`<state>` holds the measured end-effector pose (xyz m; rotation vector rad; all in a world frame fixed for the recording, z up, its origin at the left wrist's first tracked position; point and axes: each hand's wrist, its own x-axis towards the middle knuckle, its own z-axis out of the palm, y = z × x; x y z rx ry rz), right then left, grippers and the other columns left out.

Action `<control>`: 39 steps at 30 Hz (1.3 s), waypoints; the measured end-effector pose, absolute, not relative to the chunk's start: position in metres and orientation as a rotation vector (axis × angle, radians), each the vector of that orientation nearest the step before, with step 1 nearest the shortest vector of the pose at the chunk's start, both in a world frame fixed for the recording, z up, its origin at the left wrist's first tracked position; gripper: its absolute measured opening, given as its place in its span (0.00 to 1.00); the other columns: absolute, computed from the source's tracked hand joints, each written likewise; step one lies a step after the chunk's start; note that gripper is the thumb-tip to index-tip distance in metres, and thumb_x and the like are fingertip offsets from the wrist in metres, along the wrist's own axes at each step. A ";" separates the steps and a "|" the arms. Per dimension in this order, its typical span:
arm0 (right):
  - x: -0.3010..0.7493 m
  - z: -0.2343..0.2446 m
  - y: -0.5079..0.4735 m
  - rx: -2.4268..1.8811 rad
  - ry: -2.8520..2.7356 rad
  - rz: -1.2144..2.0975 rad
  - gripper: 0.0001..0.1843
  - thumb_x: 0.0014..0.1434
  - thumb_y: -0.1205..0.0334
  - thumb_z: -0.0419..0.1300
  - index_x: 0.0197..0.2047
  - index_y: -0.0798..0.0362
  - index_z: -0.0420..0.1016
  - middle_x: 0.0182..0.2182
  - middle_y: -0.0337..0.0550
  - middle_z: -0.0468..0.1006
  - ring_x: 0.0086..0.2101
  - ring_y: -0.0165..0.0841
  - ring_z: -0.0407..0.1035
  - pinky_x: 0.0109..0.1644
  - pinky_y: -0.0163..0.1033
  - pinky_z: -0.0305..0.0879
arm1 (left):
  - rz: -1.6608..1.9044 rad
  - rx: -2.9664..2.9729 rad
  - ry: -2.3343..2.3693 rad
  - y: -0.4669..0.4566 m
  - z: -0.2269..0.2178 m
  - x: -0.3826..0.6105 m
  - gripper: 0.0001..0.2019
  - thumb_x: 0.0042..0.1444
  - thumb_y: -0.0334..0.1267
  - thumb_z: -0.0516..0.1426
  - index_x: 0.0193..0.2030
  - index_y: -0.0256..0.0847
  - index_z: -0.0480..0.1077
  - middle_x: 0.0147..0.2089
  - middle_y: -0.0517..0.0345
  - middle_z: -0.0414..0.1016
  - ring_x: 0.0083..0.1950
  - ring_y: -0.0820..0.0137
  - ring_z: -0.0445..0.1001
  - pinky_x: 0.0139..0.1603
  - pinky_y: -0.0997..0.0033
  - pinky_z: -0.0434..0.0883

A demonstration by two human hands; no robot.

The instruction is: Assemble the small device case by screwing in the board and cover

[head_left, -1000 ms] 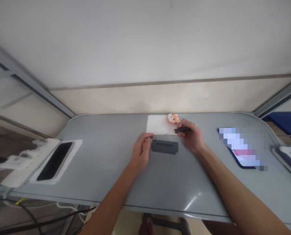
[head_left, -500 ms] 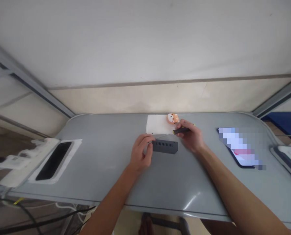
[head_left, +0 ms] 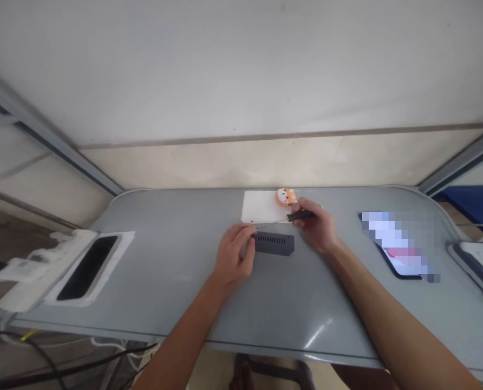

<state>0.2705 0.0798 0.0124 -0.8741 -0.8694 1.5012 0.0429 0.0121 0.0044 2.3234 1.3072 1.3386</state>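
Note:
A dark grey slotted box (head_left: 274,245), like a small device casing, lies on the grey table (head_left: 176,271). My left hand (head_left: 236,252) is closed around its left end, fingers on the far side and thumb on the near side. In my right hand (head_left: 317,225) is a screwdriver (head_left: 300,216) with a black and yellow handle. Its thin shaft points left above the box, towards my left fingertips; the tip is hidden there. Just beyond the box lies a white sheet of paper (head_left: 261,206), with an orange-and-white animal-faced item (head_left: 285,197) on its right part.
To the right lies a phone (head_left: 399,249) with a lit, blurred screen; a white and dark device (head_left: 477,268) stands at the right edge. On the left are a black-centred white tray-like object (head_left: 89,268) and a power strip (head_left: 42,276) with plugs. A wall (head_left: 241,162) backs the table.
My left fingers have shifted slightly at the end of the box. The right hand and screwdriver look nearly unchanged; the whole view has drifted a little.

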 end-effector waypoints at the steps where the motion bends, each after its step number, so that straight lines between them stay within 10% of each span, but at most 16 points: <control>1: 0.270 0.011 0.081 -0.919 -0.879 1.477 0.11 0.55 0.54 0.64 0.27 0.50 0.75 0.30 0.40 0.71 0.28 0.29 0.60 0.27 0.36 0.52 | 1.293 2.380 1.332 0.012 0.005 0.043 0.09 0.69 0.33 0.50 0.49 0.42 0.70 0.47 0.50 0.78 0.48 0.62 0.76 0.51 0.60 0.72; 13: 0.261 0.008 0.077 -1.222 -1.198 1.349 0.16 0.61 0.46 0.64 0.33 0.50 0.79 0.39 0.42 0.81 0.40 0.36 0.76 0.48 0.39 0.68 | 1.357 2.309 1.509 0.016 -0.003 0.036 0.09 0.69 0.33 0.50 0.49 0.42 0.69 0.45 0.52 0.78 0.46 0.64 0.76 0.49 0.63 0.72; 25: 0.278 0.011 0.092 -1.002 -0.622 1.320 0.11 0.49 0.56 0.67 0.24 0.53 0.75 0.23 0.39 0.75 0.21 0.24 0.61 0.21 0.32 0.52 | 1.468 2.578 1.517 0.009 0.013 0.048 0.11 0.65 0.30 0.52 0.50 0.42 0.73 0.51 0.50 0.82 0.52 0.61 0.78 0.55 0.56 0.66; 39: 0.289 0.014 0.095 -0.842 -0.490 1.333 0.10 0.44 0.60 0.65 0.21 0.54 0.69 0.20 0.36 0.67 0.22 0.24 0.61 0.17 0.29 0.50 | 1.221 2.674 1.566 0.012 0.011 0.069 0.12 0.64 0.35 0.57 0.53 0.44 0.74 0.51 0.53 0.84 0.52 0.61 0.81 0.60 0.54 0.58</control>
